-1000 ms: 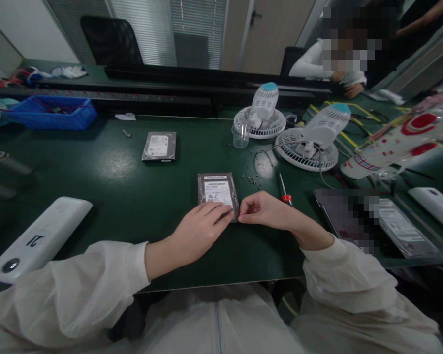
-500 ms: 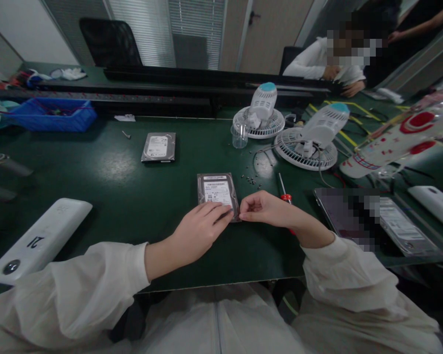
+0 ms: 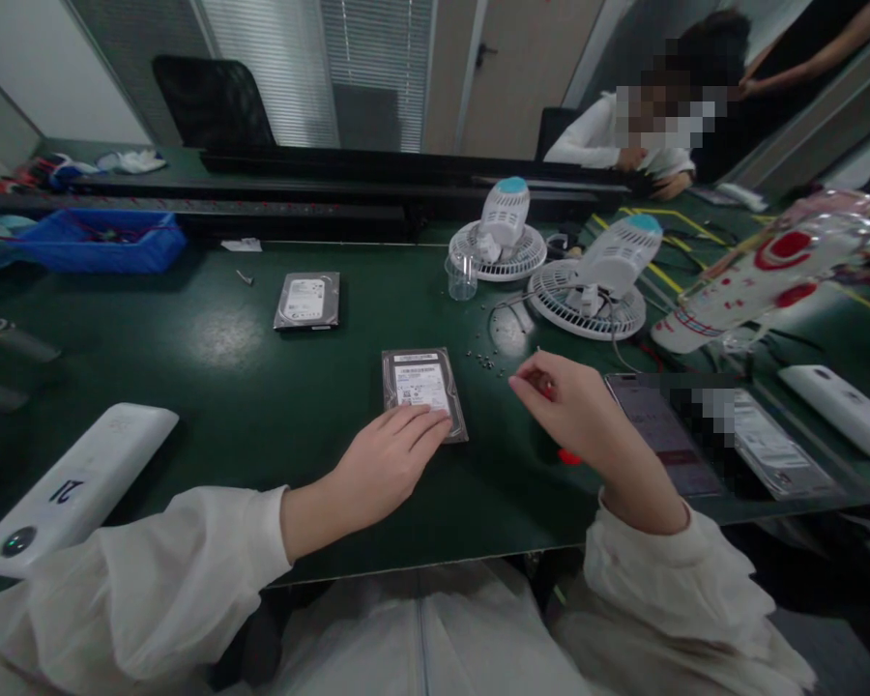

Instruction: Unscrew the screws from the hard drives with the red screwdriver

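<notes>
A hard drive [image 3: 421, 385] lies label up on the dark green table [image 3: 210, 387] in front of me. My left hand [image 3: 384, 459] rests on its near edge, fingers stretched out flat. My right hand [image 3: 580, 416] hovers to the right of the drive, its fingers pinched together; whatever they hold is hidden. A red-handled screwdriver [image 3: 569, 456] lies under that hand. Several small loose screws [image 3: 485, 362] are scattered just beyond the drive's right corner.
A second hard drive [image 3: 306, 301] lies further back. Two white desk fans [image 3: 504, 232] [image 3: 594, 290] and a clear cup [image 3: 462, 277] stand at the back right. A white device [image 3: 72, 483] is at my left, a blue bin [image 3: 101, 242] far left. Another person sits behind.
My right hand has left the drive's near right corner and moved up and to the right, over the screwdriver. My left hand stays on the drive.
</notes>
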Demonstrator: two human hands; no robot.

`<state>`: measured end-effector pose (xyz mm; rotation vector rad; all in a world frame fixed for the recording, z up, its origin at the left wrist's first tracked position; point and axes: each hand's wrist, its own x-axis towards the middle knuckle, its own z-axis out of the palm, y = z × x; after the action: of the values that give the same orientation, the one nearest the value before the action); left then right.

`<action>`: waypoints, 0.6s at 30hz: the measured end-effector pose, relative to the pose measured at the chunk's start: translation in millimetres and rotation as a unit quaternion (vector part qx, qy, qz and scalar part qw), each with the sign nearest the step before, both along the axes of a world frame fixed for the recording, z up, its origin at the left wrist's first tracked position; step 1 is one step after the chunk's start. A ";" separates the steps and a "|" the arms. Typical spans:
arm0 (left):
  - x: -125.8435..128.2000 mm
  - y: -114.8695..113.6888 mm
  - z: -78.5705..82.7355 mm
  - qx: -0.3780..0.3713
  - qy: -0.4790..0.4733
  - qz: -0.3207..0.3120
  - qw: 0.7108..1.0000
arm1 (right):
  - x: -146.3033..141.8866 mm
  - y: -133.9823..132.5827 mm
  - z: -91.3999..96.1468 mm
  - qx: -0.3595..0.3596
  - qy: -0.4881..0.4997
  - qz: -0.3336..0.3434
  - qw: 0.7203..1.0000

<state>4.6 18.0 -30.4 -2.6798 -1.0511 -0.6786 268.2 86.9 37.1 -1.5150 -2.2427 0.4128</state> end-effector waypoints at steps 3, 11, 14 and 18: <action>0.2 -2.2 -0.2 0.010 -0.008 -0.003 1.000 | 11.0 -27.7 -7.4 0.076 -0.164 -0.114 0.977; 0.7 -5.8 2.1 0.034 -0.003 -0.017 0.999 | 24.4 -57.0 -38.5 -0.070 -0.160 -0.216 0.961; -0.2 -5.4 3.9 0.032 -0.003 -0.015 0.999 | 29.8 -51.9 -37.9 -0.087 -0.123 -0.240 0.959; -2.2 -5.6 5.4 0.018 0.004 -0.012 1.000 | 39.7 -49.5 -33.9 -0.057 -0.043 -0.233 0.970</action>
<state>2.4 12.4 -25.0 -2.6659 -0.9972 -0.6836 307.9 37.4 3.2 -2.0837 -1.8589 0.3384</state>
